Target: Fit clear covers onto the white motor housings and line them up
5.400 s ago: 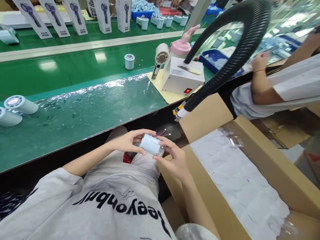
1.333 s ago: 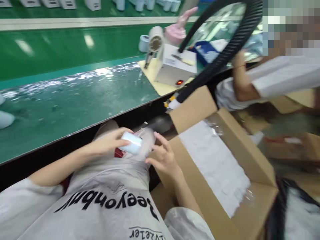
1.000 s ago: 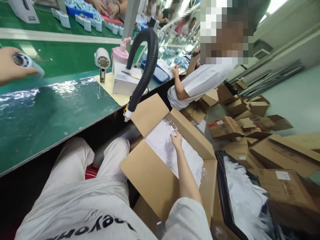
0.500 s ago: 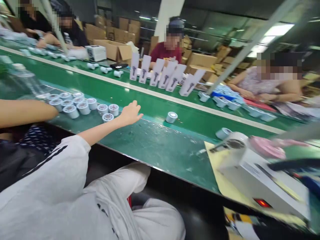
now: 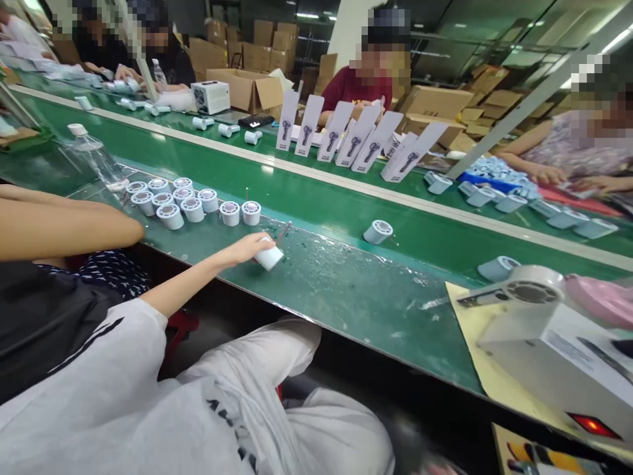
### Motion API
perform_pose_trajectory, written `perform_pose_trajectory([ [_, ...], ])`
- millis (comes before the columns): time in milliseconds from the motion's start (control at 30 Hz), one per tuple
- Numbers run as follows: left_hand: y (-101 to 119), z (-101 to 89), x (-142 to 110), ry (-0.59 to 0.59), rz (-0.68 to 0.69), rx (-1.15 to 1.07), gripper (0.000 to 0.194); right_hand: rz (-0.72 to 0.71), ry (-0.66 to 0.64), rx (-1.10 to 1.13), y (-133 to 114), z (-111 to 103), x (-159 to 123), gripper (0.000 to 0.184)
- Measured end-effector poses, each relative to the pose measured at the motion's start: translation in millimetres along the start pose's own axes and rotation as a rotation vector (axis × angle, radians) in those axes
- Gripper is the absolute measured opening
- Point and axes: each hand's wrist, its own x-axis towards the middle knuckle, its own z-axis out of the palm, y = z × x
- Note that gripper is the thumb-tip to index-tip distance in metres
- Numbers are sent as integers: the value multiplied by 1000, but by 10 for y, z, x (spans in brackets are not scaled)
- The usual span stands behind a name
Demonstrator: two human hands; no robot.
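Note:
My left hand point(image 5: 244, 249) reaches out over the green plastic-covered bench point(image 5: 346, 290). Its fingers are closed on a small white cylinder part point(image 5: 271, 258) that lies on its side on the bench, with thin wires point(image 5: 284, 231) sticking out behind it. Just left of the hand, several similar white cylinders point(image 5: 190, 203) stand upright in a cluster. My right hand is out of view.
A co-worker's bare arm point(image 5: 64, 227) lies at the left. A water bottle point(image 5: 96, 158) stands beyond the cluster. A lone cylinder point(image 5: 378, 231) sits on the conveyor belt. A white box machine point(image 5: 554, 356) with a fan head point(image 5: 524, 290) is at right. Product cartons point(image 5: 356, 135) and other workers are across the line.
Half a second ago my left hand hovered with spread fingers near the cluster; now it is closed on a cylinder lying on the bench. My view has swung away from the cardboard box.

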Motion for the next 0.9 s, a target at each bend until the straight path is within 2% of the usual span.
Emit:
perform_pose_trajectory([
  [100,125,531,-153,-375,76,-203,52,102,-48,-260,-261,192,-160,46],
  [167,201,861,-259,-628,108,-264,53,58,-114,-491,-372,391,-99,50],
  [233,271,1096,-346,-828,142,-276,49,15,-104,-675,-393,548,33,50],
  [300,341,1219,-402,-957,185,-259,39,83,-99,-782,-365,607,141,48],
  [367,415,1258,-433,-950,270,-223,27,201,-161,-768,-350,574,171,44],
  [433,481,1264,-449,-805,398,-173,21,307,-218,-665,-374,494,129,40],
  [500,520,1280,-454,-651,454,-167,21,389,-164,-622,-426,414,50,43],
  [533,527,1297,-451,-627,401,-209,22,418,-96,-645,-456,386,6,47],
  [633,502,1379,-427,-719,62,-426,31,410,77,-741,-547,392,-112,57],
  [700,473,1436,-412,-805,-84,-496,37,342,76,-766,-589,472,-167,59],
  [767,454,1480,-412,-898,-126,-486,40,293,29,-802,-596,575,-191,57],
  [833,451,1502,-428,-1013,-133,-456,39,309,-10,-829,-562,646,-183,53],
  [900,460,1500,-452,-1057,-25,-374,36,370,-45,-778,-501,654,-151,45],
])
